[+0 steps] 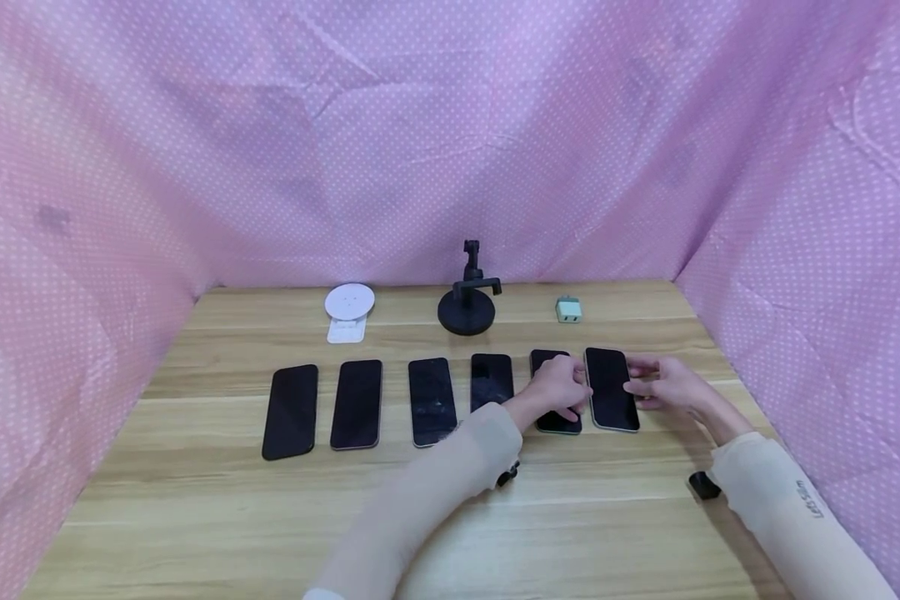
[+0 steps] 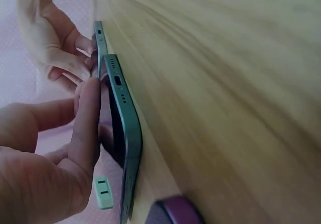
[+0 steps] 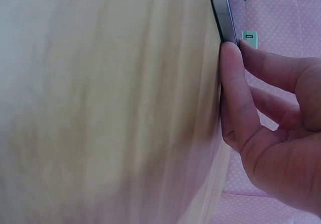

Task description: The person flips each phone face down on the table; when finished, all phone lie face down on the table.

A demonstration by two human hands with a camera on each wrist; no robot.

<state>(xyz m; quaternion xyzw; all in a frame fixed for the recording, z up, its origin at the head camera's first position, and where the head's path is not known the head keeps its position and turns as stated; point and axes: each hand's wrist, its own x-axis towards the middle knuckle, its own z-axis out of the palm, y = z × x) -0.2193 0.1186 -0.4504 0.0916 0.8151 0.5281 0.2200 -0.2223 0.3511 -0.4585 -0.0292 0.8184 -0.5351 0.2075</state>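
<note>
The rightmost of a row of black-screened phones, a phone (image 1: 612,390) with a pale edge, lies between both hands. My right hand (image 1: 663,385) pinches its right edge between thumb and fingers, seen close up in the right wrist view. From the left, my left hand (image 1: 558,385) reaches across a neighbouring phone (image 1: 558,423) with a green edge (image 2: 131,121). Its fingers are loosely bent, fingertips right at the left edge of the rightmost phone. Part of the green-edged phone's screen is hidden under this hand.
Several more phones (image 1: 356,404) lie in a row to the left. Behind them stand a white round charging stand (image 1: 348,302), a black phone holder (image 1: 467,312) and a small green plug adapter (image 1: 568,310). Pink dotted cloth (image 1: 450,142) surrounds the wooden table (image 1: 195,517).
</note>
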